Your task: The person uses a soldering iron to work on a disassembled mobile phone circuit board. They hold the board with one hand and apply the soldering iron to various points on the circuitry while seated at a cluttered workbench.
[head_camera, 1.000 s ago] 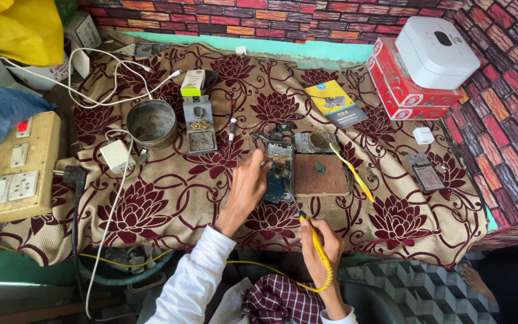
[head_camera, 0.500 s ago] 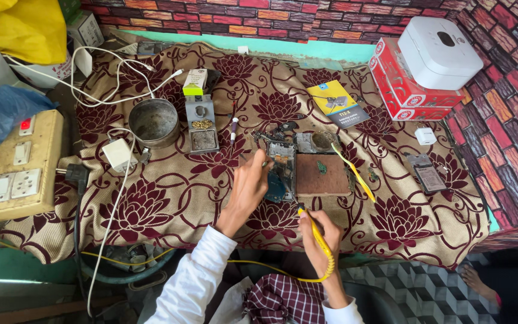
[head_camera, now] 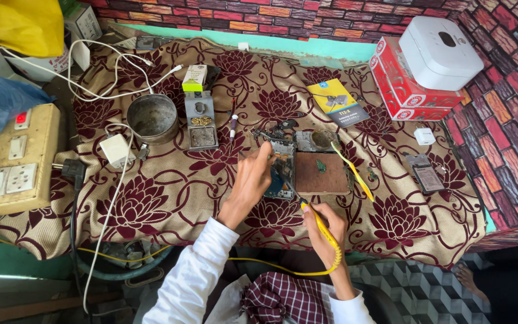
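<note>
Opened phone [head_camera: 281, 174] lies just left of brown work block [head_camera: 322, 174]. Left hand [head_camera: 252, 183] fingers pressed on phone edge; right hand [head_camera: 325, 225] clenched round yellow soldering iron [head_camera: 319, 223]. Phone best kept pinned flat, tip touched down briefly.

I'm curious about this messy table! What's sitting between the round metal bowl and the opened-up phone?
In the head view, a small grey metal stand with brass wool sits between the metal bowl and the opened phone.
</note>
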